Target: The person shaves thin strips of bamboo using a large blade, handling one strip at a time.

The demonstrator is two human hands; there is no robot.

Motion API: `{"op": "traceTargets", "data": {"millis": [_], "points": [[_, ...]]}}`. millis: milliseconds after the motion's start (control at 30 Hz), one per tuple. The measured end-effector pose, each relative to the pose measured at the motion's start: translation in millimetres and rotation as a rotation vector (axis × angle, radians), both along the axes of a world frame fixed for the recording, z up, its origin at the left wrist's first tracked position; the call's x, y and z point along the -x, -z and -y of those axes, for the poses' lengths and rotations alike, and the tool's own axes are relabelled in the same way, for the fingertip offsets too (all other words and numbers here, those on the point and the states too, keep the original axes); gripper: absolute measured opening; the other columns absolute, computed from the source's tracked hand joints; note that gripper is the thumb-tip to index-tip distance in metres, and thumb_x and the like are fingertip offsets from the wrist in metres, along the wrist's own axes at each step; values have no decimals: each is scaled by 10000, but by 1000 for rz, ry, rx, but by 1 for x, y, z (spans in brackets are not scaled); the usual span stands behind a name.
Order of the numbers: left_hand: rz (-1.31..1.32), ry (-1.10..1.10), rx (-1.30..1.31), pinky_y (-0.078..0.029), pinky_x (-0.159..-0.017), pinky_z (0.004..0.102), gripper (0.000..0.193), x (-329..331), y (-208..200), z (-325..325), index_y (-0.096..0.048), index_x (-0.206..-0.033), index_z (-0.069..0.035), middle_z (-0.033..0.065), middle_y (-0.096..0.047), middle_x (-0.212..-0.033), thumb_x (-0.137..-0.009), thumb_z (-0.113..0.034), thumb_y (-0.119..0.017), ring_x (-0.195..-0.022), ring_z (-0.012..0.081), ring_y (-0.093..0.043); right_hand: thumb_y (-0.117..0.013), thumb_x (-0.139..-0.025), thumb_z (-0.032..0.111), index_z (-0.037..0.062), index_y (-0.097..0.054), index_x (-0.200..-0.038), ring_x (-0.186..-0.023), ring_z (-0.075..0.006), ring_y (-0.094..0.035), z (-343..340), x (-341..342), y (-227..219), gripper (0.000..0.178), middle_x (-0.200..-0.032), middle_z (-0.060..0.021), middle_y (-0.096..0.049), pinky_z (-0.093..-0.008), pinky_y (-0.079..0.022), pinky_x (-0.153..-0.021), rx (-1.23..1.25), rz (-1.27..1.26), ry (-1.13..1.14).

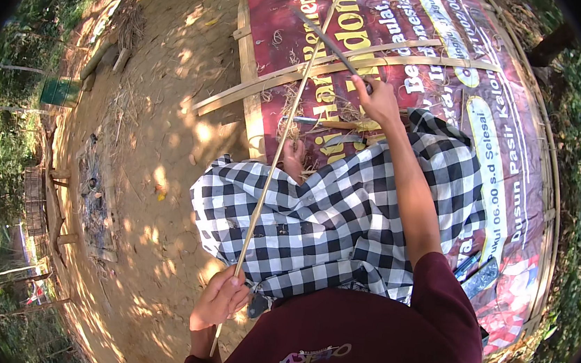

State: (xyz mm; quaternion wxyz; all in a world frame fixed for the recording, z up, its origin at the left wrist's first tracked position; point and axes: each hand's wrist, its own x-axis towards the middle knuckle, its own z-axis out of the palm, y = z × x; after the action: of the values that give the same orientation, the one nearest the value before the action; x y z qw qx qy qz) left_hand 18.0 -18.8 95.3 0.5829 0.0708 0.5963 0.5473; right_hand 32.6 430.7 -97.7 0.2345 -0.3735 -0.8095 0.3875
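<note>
My left hand is closed round the lower part of a long, thin bamboo strip. The strip slants up across my lap and over the printed banner, its far end near the top of the view. Out over the banner, my right hand grips a long, dark-bladed knife. Its blade points up and left and crosses the bamboo strip; whether the two touch I cannot tell. A black-and-white checked cloth covers my lap, with a bare foot showing at its edge.
Two wider bamboo slats lie across the maroon banner, among curly shavings. Close to the foot rests a tool with a wooden handle. A blue packet lies at right. Bare earth stretches left of the platform's bamboo edge.
</note>
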Motion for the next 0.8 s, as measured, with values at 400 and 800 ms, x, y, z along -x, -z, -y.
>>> {"op": "traceTargets", "data": {"millis": [400,800], "points": [[-76,-2,-193,-197,-379,193,246,20,39,-80,-398,-841,-99,-60,-292,-494,-1043,-231,-354,-386,22,-249,-584,-943,406,41,-550,-661,-457,-43,-389,61,7,-6,462,-522,51,-423,-241,-317,-424,577,-535,-162],[-322,27,-114,-265,-393,182,243,20,100,-116,-425,-845,-83,-58,-348,-533,-1040,-222,-390,-430,13,-314,-716,-867,166,0,-630,-1016,-451,-55,-456,117,-7,-33,240,-589,12,-538,-222,-371,-445,1163,-666,-443]]}}
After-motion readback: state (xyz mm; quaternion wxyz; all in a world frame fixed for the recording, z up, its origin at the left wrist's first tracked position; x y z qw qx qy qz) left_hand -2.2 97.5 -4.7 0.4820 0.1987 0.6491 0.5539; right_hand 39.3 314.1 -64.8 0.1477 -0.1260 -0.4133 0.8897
